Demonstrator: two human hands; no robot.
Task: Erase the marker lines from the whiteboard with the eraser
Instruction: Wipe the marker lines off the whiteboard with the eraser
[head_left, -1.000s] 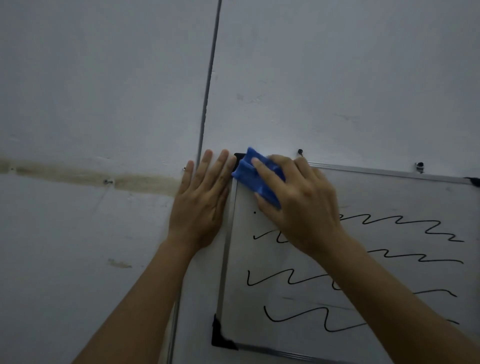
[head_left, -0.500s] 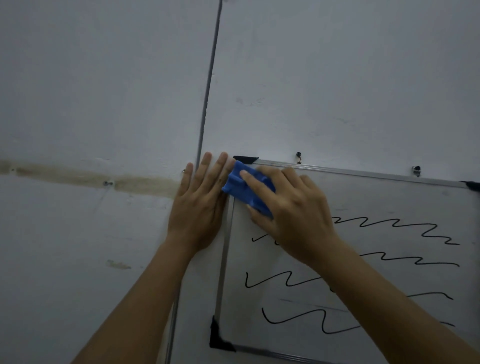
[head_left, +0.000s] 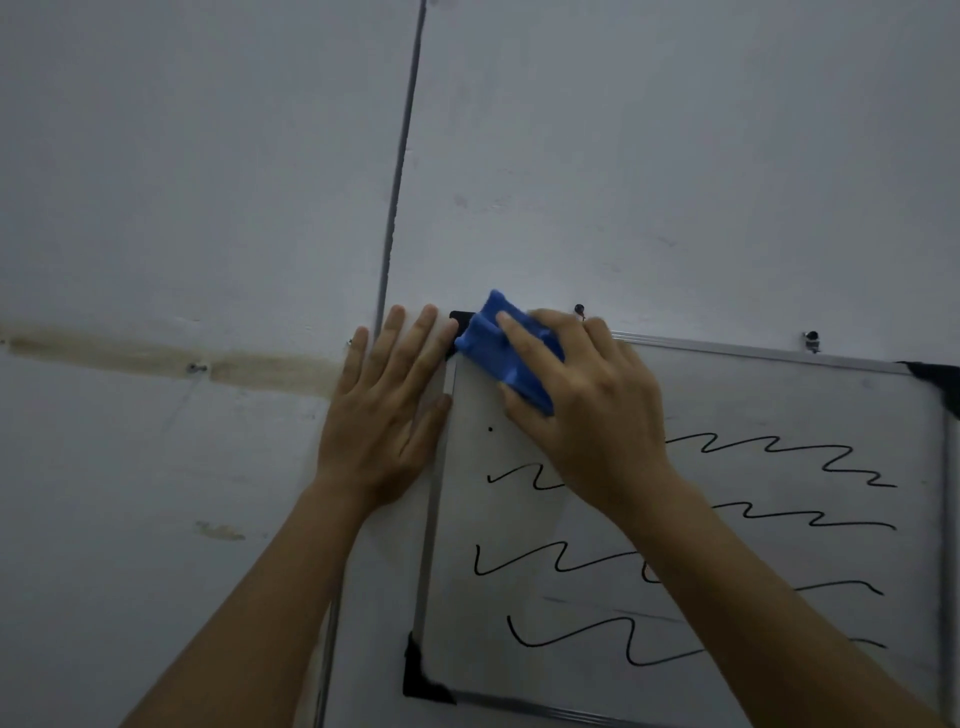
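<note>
A metal-framed whiteboard (head_left: 779, 395) hangs on the wall at the lower right. Several black wavy marker lines (head_left: 779, 452) run across it, partly hidden by my right arm. My right hand (head_left: 587, 410) presses a blue eraser (head_left: 498, 348) against the board's top left corner, the eraser overlapping the frame. My left hand (head_left: 387, 410) lies flat, fingers spread, on the wall beside the board's left edge, fingertips touching the frame near the eraser. A small black dot (head_left: 490, 429) sits below the eraser.
A thin vertical conduit (head_left: 400, 156) runs down the wall left of the board. A brown stain band (head_left: 171, 358) with a screw crosses the wall at left. Small hooks (head_left: 811, 340) stick out above the board's top edge.
My right hand slid the eraser down and left half a second ago, then back up to the board's top left corner. The left hand stayed put.
</note>
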